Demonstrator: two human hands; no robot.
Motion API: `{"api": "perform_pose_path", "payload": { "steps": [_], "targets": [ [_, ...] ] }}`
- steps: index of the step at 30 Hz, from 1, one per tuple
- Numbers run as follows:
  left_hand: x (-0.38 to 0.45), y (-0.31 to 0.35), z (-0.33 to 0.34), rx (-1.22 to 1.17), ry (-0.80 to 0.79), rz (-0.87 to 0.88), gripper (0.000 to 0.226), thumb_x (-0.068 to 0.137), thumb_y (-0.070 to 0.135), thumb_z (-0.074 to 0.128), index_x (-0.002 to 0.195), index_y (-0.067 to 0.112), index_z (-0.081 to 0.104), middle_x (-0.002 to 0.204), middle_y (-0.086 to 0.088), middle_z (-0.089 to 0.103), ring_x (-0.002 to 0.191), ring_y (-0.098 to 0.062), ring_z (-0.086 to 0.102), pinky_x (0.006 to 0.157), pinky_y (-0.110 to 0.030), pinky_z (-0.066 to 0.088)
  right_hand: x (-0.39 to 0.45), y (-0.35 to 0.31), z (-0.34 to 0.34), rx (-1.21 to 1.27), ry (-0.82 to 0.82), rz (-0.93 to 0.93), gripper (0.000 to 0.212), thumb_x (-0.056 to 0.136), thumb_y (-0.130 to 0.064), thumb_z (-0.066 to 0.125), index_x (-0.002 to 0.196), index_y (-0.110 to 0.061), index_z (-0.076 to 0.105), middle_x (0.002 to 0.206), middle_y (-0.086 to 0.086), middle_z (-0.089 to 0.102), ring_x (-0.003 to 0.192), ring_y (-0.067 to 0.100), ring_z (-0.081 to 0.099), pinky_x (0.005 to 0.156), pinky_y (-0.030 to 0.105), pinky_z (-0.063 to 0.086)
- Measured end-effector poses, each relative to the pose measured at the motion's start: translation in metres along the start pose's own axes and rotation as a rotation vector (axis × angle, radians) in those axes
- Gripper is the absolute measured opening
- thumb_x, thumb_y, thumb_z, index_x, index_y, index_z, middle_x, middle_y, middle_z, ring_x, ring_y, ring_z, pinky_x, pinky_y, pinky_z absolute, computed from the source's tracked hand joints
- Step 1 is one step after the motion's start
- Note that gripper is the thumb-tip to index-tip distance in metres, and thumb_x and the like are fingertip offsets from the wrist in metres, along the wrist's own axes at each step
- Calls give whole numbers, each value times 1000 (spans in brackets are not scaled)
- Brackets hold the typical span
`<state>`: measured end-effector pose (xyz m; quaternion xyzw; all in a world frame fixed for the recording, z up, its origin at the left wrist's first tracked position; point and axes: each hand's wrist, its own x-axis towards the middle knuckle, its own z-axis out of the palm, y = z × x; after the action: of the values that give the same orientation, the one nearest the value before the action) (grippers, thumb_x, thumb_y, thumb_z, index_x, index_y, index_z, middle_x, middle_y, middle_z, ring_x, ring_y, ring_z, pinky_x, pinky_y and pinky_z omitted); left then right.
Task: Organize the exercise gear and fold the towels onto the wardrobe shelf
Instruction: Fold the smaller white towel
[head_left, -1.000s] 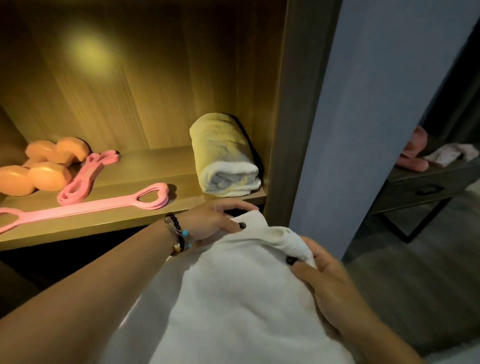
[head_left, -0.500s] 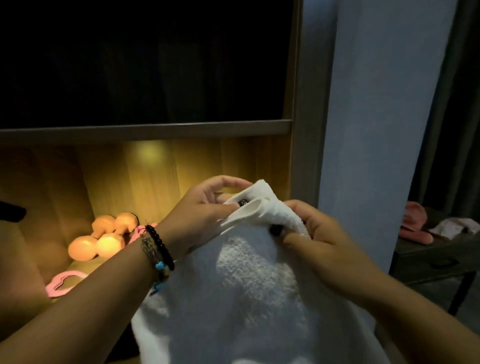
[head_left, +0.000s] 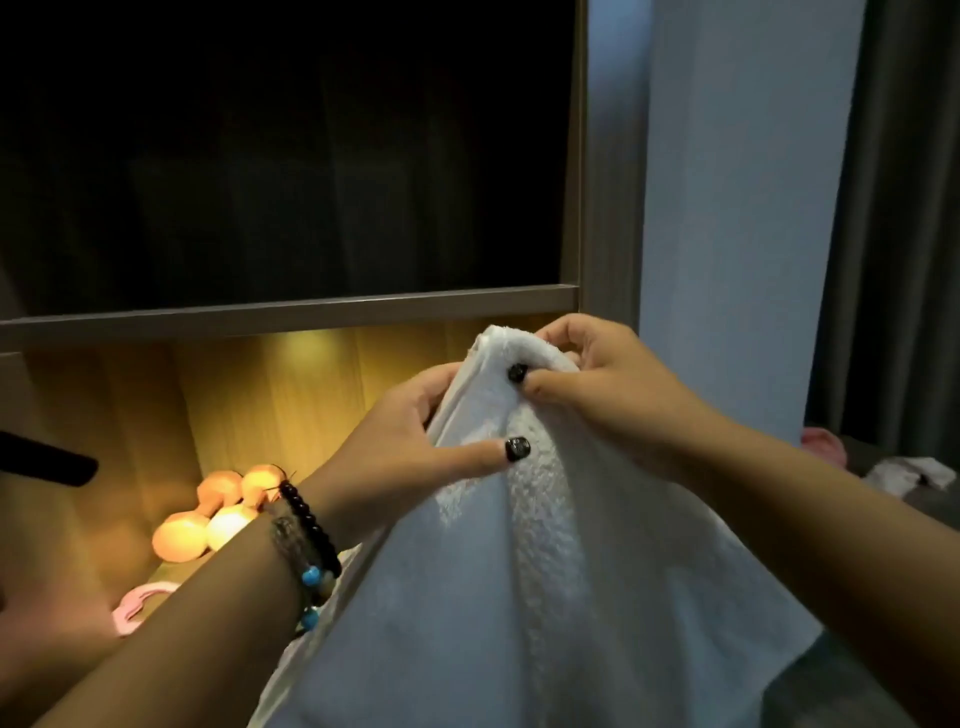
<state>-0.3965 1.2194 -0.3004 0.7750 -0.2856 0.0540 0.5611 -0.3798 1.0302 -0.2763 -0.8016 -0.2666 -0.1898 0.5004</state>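
Hanging from a bunched top edge, the white towel (head_left: 524, 597) is held up in front of the wardrobe, its cloth falling in a wide cone toward the bottom of the view. The left hand (head_left: 400, 447) grips the towel's left side just below the top, its thumb pressed flat on the front of the cloth and the other fingers tucked behind it. The right hand (head_left: 597, 384) pinches the very top of the towel, thumb on the near face and the curled fingers (head_left: 566, 332) wrapped over the folded edge. The two hands sit close together, nearly touching across the cloth. Both thumbnails are painted dark. On the left wrist sit beaded bracelets (head_left: 309, 540), black beads with a few blue ones. Behind the left forearm, on the lit wooden wardrobe shelf (head_left: 171, 577), lie orange dumbbells (head_left: 213, 514) side by side, and nearer the front edge a pink looped piece of exercise gear (head_left: 132, 608) shows only in part. Above the lit shelf a grey crossbar (head_left: 291, 306) divides it from a dark upper compartment. Right of the wardrobe frame stands a pale blue wall (head_left: 727, 208), then a dark curtain (head_left: 893, 218). Low at the far right, a pink object (head_left: 826, 447) and a crumpled white cloth (head_left: 914, 473) rest on a dark surface, too dim to identify further.
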Motion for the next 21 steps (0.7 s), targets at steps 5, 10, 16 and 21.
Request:
{"api": "perform_pose_path", "payload": {
  "steps": [5, 10, 16, 21],
  "targets": [
    [2, -4, 12, 188, 211, 18, 22, 81, 13, 71, 102, 10, 67, 96, -15, 68, 87, -35, 66, 74, -52, 57, -5, 18, -6, 76, -154, 48, 16, 87, -22, 66, 102, -19, 60, 97, 5, 64, 85, 14, 64, 67, 24, 52],
    [-13, -15, 0, 159, 382, 9, 10, 82, 5, 70, 91, 7, 72, 89, -22, 68, 75, -31, 61, 66, -36, 51, -45, 85, -14, -135, -607, 416, 51, 66, -53, 73, 109, -27, 64, 102, -4, 70, 93, 18, 69, 79, 32, 59],
    [-35, -21, -29, 45, 417, -82, 15, 82, 5, 69, 93, 16, 71, 90, -7, 71, 77, -18, 68, 62, -28, 54, -62, 131, -35, -330, -520, 477, 24, 65, -44, 81, 81, -27, 74, 83, -10, 70, 75, 7, 67, 62, 17, 53],
    [-48, -19, -34, -101, 376, -19, 27, 78, 16, 66, 104, 12, 66, 98, -3, 71, 87, -19, 70, 64, -27, 57, -47, 129, -46, -506, -296, 355, 63, 46, -69, 77, 82, -19, 65, 95, 1, 57, 84, 18, 57, 69, 31, 51]
  ]
}}
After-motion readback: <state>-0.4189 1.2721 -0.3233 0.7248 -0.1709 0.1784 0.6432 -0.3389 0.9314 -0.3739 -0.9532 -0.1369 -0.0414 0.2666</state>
